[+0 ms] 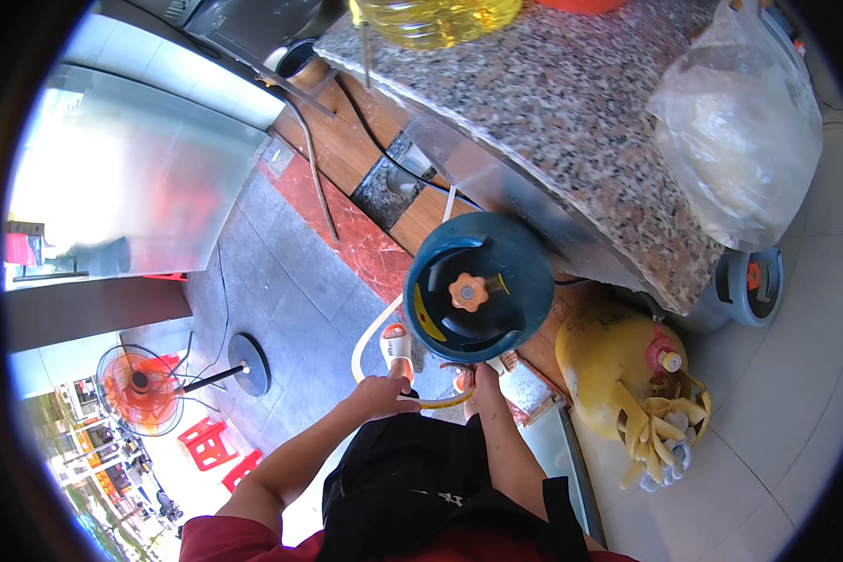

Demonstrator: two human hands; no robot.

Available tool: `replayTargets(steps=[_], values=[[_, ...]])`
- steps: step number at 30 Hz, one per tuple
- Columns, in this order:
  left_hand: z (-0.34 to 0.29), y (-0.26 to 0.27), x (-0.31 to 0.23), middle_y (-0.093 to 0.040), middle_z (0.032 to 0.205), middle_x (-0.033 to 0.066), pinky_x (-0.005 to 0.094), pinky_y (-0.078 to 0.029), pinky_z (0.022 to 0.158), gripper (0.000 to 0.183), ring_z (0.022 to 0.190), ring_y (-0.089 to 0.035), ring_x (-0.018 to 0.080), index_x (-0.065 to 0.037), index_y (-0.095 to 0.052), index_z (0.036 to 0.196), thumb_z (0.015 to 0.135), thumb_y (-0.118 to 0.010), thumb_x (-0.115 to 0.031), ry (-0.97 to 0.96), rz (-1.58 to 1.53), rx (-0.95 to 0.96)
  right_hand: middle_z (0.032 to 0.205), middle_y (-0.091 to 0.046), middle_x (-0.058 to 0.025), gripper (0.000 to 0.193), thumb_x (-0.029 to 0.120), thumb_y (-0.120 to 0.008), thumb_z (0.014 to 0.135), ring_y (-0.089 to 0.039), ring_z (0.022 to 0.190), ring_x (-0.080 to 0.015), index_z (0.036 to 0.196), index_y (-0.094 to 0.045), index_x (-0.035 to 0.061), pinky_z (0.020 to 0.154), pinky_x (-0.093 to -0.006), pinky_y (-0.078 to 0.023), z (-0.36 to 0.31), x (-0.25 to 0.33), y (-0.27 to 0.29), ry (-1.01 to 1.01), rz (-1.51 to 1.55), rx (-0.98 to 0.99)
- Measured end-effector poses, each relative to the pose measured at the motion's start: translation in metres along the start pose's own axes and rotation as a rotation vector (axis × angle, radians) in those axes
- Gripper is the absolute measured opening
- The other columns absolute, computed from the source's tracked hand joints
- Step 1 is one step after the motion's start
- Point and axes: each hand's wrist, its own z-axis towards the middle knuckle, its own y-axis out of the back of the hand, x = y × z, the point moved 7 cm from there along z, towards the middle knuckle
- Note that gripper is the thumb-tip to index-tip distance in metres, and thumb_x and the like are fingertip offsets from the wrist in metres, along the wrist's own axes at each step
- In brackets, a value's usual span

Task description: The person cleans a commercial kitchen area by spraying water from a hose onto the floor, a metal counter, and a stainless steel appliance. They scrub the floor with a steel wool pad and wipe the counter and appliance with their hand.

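A blue-green gas cylinder (527, 251) stands upright before me, with an orange valve knob (468, 292) inside its collar. Just below its near edge, my left hand (382, 397) is closed around a pale hose (359, 354). The hose curves from beside the cylinder through that hand and on as a yellowish stretch to my right hand (483, 387). My right hand is closed at that end, against the cylinder's near side. A small dark fitting (457, 367) shows at its fingers, its shape partly hidden.
A granite counter (571, 122) juts above the cylinder, with a bagged load (735, 131) and an oil jug (440, 21). A yellow cylinder (598, 375) draped with gloves (663, 433) and a grey-blue cylinder (747, 288) stand right. A fan (140, 382) and red stools (206, 444) are left.
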Motion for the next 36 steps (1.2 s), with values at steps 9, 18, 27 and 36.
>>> replayTargets(steps=[9,18,27,36], values=[[0.038,-0.023,0.110,-0.060,0.092,0.0130,0.0335,-0.045,0.078,0.040,0.094,-0.057,0.0245,-0.007,-0.062,0.095,0.081,-0.060,-0.045,-0.157,-0.286,0.049,0.051,-0.043,-0.0065,0.022,0.019,-0.052,0.083,-0.039,0.035,-0.0170,0.068,-0.048,0.0039,0.034,-0.0287,-0.033,0.102,-0.051,-0.043,0.237,-0.310,-0.056],[0.093,-0.051,0.227,-0.048,0.067,-0.0009,0.0242,-0.040,0.060,0.038,0.065,-0.047,0.0096,-0.006,-0.059,0.086,0.087,-0.055,-0.044,-0.325,-0.984,0.035,0.049,-0.049,-0.0094,0.022,0.015,-0.047,0.079,-0.046,0.036,-0.0178,0.068,-0.058,-0.0013,0.033,-0.0326,-0.033,0.144,-0.028,-0.210,0.353,-0.891,-0.008],[0.125,-0.047,0.334,-0.045,0.064,-0.0018,0.0234,-0.034,0.056,0.036,0.059,-0.041,0.0085,-0.009,-0.052,0.072,0.087,-0.057,-0.041,-0.235,-1.908,-0.042,0.056,-0.049,-0.0062,0.017,0.020,-0.041,0.090,-0.040,0.035,-0.0138,0.090,-0.051,0.0066,0.030,-0.0286,-0.030,0.169,-0.089,-0.407,0.420,-0.773,-0.098],[0.162,0.032,0.359,-0.046,0.068,0.0015,0.0258,-0.037,0.064,0.031,0.066,-0.044,0.0132,-0.009,-0.049,0.078,0.093,-0.046,-0.036,-0.412,-2.333,-0.080,0.055,-0.047,-0.0035,0.016,0.022,-0.042,0.092,-0.039,0.035,-0.0117,0.090,-0.048,0.0076,0.030,-0.0259,-0.032,0.194,-0.081,-0.548,0.486,-0.965,0.072]])
